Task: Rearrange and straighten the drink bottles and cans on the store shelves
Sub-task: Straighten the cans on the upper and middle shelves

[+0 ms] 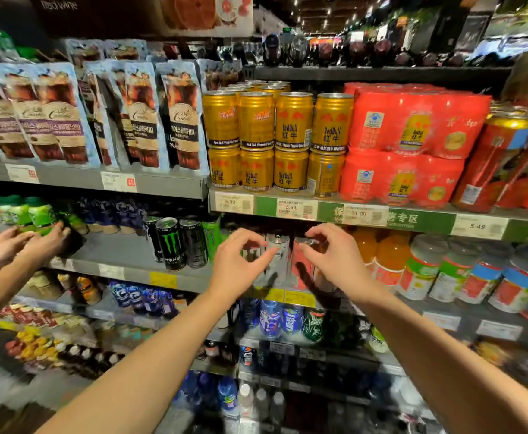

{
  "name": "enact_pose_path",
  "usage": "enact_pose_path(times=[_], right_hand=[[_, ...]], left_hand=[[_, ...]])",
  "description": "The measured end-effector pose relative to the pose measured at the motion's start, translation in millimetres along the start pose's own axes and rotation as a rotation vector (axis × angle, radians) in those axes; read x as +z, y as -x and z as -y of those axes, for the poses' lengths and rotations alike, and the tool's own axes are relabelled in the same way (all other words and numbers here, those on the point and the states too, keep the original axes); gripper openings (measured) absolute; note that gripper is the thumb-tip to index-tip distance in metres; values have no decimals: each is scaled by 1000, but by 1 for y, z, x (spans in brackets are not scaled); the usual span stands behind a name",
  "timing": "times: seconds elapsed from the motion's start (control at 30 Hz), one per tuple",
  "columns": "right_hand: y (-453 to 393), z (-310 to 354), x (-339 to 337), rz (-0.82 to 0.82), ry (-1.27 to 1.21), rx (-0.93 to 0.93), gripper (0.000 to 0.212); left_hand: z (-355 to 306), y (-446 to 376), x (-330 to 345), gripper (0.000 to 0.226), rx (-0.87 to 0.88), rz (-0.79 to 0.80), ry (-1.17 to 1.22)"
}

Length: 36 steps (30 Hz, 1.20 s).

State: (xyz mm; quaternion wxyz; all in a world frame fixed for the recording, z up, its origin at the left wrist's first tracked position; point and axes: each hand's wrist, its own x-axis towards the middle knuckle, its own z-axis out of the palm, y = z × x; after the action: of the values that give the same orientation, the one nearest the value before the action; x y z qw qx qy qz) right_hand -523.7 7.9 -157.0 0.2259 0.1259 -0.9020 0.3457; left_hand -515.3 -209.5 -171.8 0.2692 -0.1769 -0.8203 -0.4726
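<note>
Grey steel shelves [168, 186] fill the view, with red multipacks [413, 120] upper right and gold cans [275, 120] stacked two high just left of them. On the shelf below, black cans [170, 242] stand left of a silver can [277, 255] and a red can [302, 261]. Left hand [240, 261] and right hand [334, 258] hover apart before these two, fingers loosely curled, gripping nothing. Another person's hands [28, 242] hold green bottles [34, 214] far left.

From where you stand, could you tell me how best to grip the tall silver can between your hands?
Grip the tall silver can round its upper body, coming from the front: it stands upright, neighbours crowd both sides, and the shelf above blocks its top.
</note>
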Motion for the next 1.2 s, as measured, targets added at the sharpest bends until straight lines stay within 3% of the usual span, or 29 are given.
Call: enact_pose_path(times=[0.2,0.3,0.43,0.63,0.77,0.87,1.0,1.2], right_hand=[[10,-25,37,61,139,157,41],[15,-29,53,12,137,155,50],[14,-37,71,-154,224,129,43],[6,-30,78,-161,218,176,21],[0,-31,77,-85,267,138,14],[-10,-29,66,45,314,173,23],[-32,-16,54,285,370,415,44],[-43,-16,50,442,363,495,59]], left_hand=[[40,7,29,18,-311,49,15],[54,3,48,34,-402,107,-11],[60,-7,70,59,-310,272,-140],[61,-7,82,49,-198,210,-294],[62,-20,80,42,-3,171,-398],[62,-42,73,42,137,209,-615],[59,-57,65,45,96,412,-782],[64,-68,53,28,-107,553,-537]])
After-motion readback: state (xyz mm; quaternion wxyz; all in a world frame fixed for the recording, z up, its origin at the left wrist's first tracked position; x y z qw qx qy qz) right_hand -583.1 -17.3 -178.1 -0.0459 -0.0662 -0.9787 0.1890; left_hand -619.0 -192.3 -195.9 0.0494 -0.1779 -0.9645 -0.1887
